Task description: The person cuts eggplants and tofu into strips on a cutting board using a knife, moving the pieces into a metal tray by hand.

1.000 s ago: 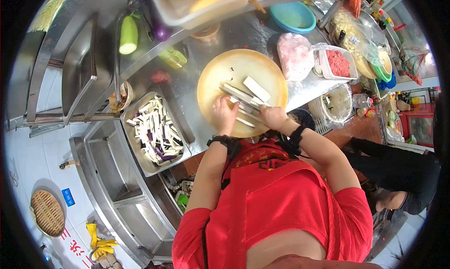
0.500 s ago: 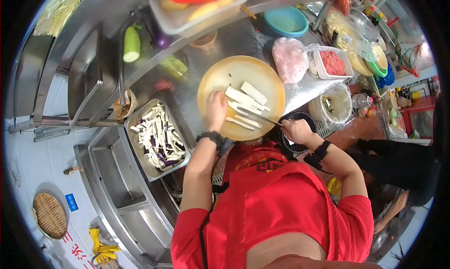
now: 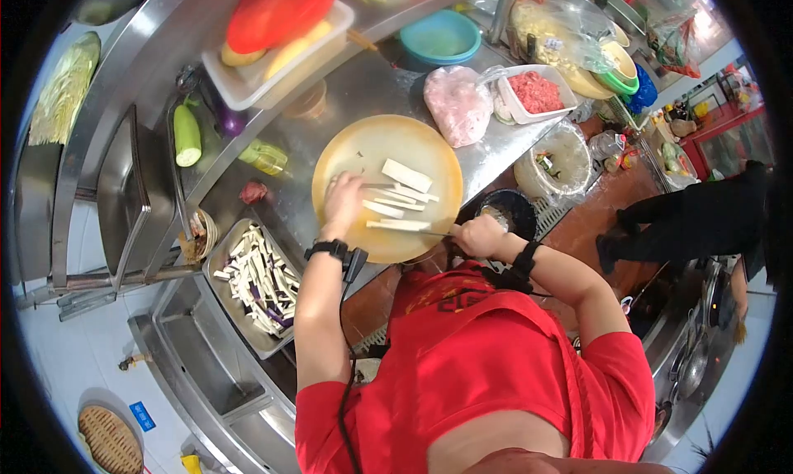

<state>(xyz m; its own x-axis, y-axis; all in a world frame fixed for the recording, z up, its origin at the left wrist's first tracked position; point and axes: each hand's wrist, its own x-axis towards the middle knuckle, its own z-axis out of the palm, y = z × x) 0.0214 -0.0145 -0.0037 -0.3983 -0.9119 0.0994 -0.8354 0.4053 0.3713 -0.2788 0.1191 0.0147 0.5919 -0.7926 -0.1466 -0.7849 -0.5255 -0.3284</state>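
On the round cutting board [image 3: 334, 234] lie several pale eggplant strips [image 3: 401, 201], with a wider pale slab [image 3: 406, 176] at their far side. My left hand [image 3: 343, 201] is over the board's left part, its bent fingers closed against the left ends of the strips. My right hand [image 3: 481, 236] is wrapped round the handle of a knife [image 3: 438, 233] at the board's right edge. The blade, seen nearly edge-on, points left beside the nearest strips. Left of the board, a metal tray [image 3: 266, 350] holds many cut eggplant strips [image 3: 260, 284], some with purple skin.
Beyond the board stand a bag of pink meat [image 3: 457, 106], a container of minced meat [image 3: 535, 92] and blue bowls [image 3: 440, 38]. A shelf at left bears a green gourd [image 3: 187, 135] and a white container [image 3: 235, 90]. A lined bucket [image 3: 529, 172] and a person in black [image 3: 694, 218] are right.
The view has shifted, and a person in dark clothes at right shows more fully. The knife has moved toward the near strips on the board. My left hand stays at the strips' left ends.
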